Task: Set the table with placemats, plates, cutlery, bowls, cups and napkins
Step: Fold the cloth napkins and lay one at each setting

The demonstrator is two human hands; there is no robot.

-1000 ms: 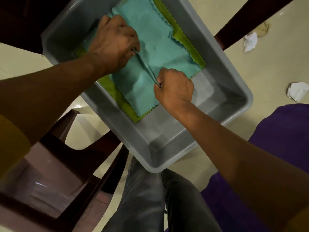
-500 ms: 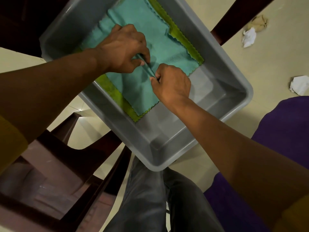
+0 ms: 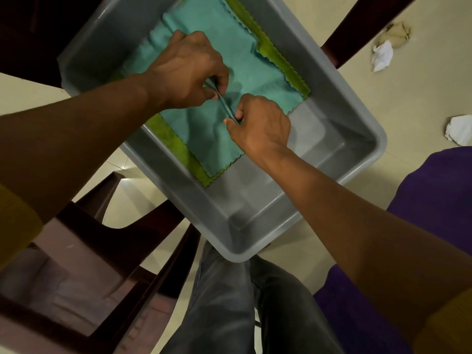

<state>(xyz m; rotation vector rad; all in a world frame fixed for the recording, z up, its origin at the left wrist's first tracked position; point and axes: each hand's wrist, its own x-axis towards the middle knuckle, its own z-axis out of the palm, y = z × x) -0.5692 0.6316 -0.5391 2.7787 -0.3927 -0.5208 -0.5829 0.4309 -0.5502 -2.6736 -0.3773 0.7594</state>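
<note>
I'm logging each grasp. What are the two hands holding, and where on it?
Both the left hand and the right hand pinch a raised fold near the middle of the teal cloth in the grey tub.

Both hands (image 3: pixel 224 98) pinch a teal cloth (image 3: pixel 237 54) inside a grey tub (image 3: pixel 339 118).

Gray plastic tub (image 3: pixel 339 129) carries the cloths; what it rests on can't be told. Green cloth (image 3: pixel 176 144) lies flat on the tub floor, scalloped edge showing. Teal cloth (image 3: pixel 245 65) lies on top of the green one, pinched into a ridge at mid-cloth. Tub's near half bare. Cream tiled floor (image 3: pixel 383 98) below: two crumpled white papers (image 3: pixel 382 55), a tan scrap (image 3: pixel 398 34), a purple fabric (image 3: pixel 431 200), dark brown chairs (image 3: pixel 84 272).
</note>
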